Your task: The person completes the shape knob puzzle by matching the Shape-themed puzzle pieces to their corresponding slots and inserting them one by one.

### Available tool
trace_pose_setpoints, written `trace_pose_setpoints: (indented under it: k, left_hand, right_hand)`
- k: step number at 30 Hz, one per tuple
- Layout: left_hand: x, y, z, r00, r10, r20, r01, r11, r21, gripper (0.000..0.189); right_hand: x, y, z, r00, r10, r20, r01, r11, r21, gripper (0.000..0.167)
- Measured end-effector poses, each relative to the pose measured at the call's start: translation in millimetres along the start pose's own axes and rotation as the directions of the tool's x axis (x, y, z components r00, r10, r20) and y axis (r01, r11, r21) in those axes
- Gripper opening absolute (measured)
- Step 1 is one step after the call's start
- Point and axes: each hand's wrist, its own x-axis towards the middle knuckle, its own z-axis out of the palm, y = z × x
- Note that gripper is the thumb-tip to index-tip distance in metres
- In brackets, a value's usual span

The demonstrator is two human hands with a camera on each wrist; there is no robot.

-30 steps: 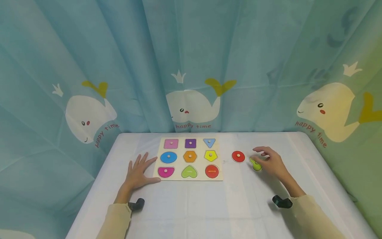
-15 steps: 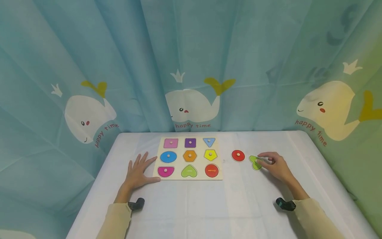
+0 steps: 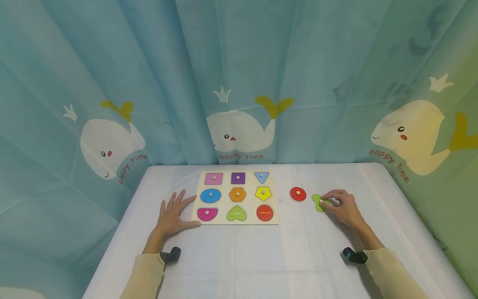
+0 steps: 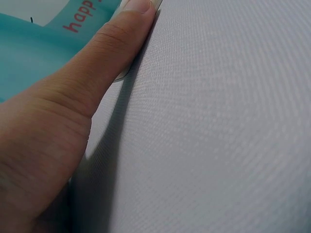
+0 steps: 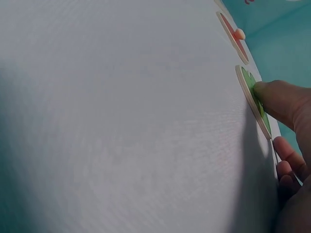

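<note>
My left hand (image 3: 173, 220) lies spread on the table, thumb and index fingertip at the left edge of the wooden puzzle board (image 3: 221, 221). In the left wrist view the thumb (image 4: 104, 56) rests on the board's corner. Off the board, a green heart puzzle piece (image 3: 317, 207) lies flat on the cloth. The thumb and index finger of my right hand (image 3: 346, 209) pinch its small knob. The right wrist view shows that thumb (image 5: 282, 99) against the heart's top, while the other fingers are loosely curled beside it.
A red round knobbed piece (image 3: 298, 194) lies between board and heart. Several knobbed shapes sit in the board; its green heart recess (image 3: 237, 213) and red circle recess (image 3: 265, 213) hold no pieces. A blue whale-print curtain (image 3: 313, 74) hangs behind the white-covered table (image 3: 254, 261).
My right hand, which hovered over the heart, drew back slightly to the right and then closed finger and thumb on its knob. The heart and my left hand stay in place.
</note>
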Motion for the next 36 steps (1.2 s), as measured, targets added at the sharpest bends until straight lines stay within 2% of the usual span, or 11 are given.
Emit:
trace_pose_setpoints:
  k: [6, 25, 36]
  left_hand:
    - [0.4, 0.2, 0.1, 1.0, -0.002, 0.001, 0.002, 1.0, 0.0, 0.099]
    - [-1.0, 0.2, 1.6, 1.0, -0.002, -0.004, 0.002, 1.0, 0.006, 0.1]
    - [-0.4, -0.6, 1.4, 1.0, -0.001, -0.004, 0.001, 1.0, 0.007, 0.099]
  right_hand:
    - [-1.8, -2, 2, 0.999, -0.023, -0.036, 0.022, 1.0, -0.007, 0.017]
    - [-4.8, -8, 3, 0.998, -0.033, -0.052, 0.031, 0.999, -0.028, 0.013]
    - [6.6, -25, -6, 0.993, -0.075, -0.096, 0.072, 0.997, -0.035, 0.013]
